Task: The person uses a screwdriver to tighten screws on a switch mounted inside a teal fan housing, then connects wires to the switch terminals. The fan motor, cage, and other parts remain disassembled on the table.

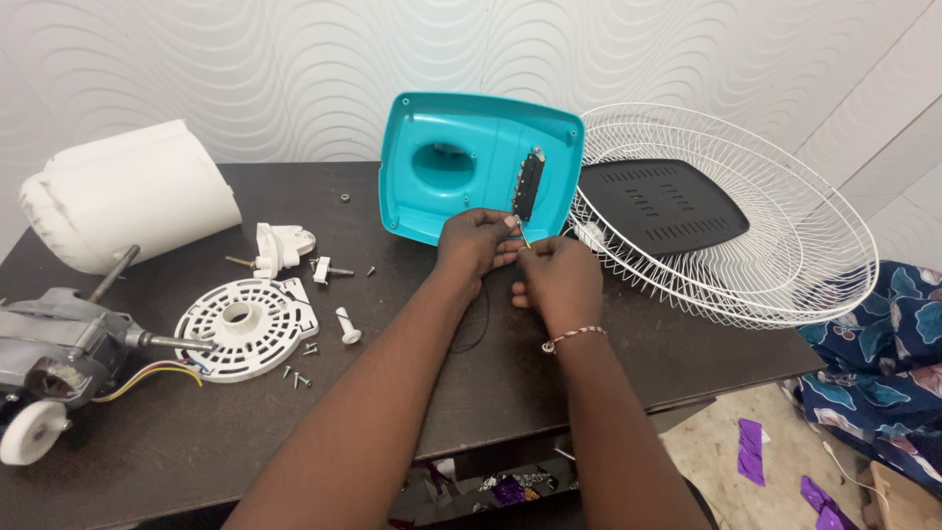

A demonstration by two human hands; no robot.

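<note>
1. Hands meet at mid-table: the left hand (478, 242) and right hand (555, 277) both pinch a thin wire (525, 237), fingers closed narrowly on it.
2. The wire runs up to the black switch block (528, 184); it looks light, limp and fragile, best gripped near its end.
3. Behind stands the tilted teal fan base (461, 162).
4. The white wire guard (785, 211) lies to the right, well apart.

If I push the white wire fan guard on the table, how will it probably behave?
The white wire fan guard is thin open wire, so probably light and slightly springy. It overhangs the table edge and leans on the teal housing, so it may tip.
</note>
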